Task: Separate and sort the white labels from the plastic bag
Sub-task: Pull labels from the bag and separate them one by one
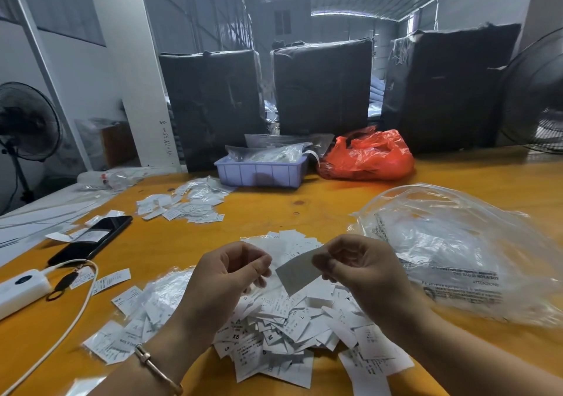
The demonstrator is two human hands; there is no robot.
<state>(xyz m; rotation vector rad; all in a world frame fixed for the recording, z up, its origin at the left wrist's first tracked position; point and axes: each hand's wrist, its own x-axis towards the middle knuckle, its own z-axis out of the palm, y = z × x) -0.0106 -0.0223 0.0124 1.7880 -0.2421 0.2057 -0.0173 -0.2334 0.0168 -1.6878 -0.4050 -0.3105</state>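
Note:
A big heap of white labels (289, 328) with size letters lies on the yellow table (335, 206) right in front of me. Above the heap my right hand (359, 270) pinches one white label (298, 272) by its right end. My left hand (225, 276) is raised beside the label's left end with curled fingers; whether it touches the label I cannot tell. A large clear plastic bag (451, 252) with printed warning text lies crumpled to the right. A second, smaller spread of labels (185, 203) lies further back on the left.
A black phone (91, 238) and a white power bank (21, 289) with a cable sit at the left. A lilac plastic tray (262, 171) with bagged items and a red plastic bag (368, 155) stand at the back, before black wrapped bales (323, 87).

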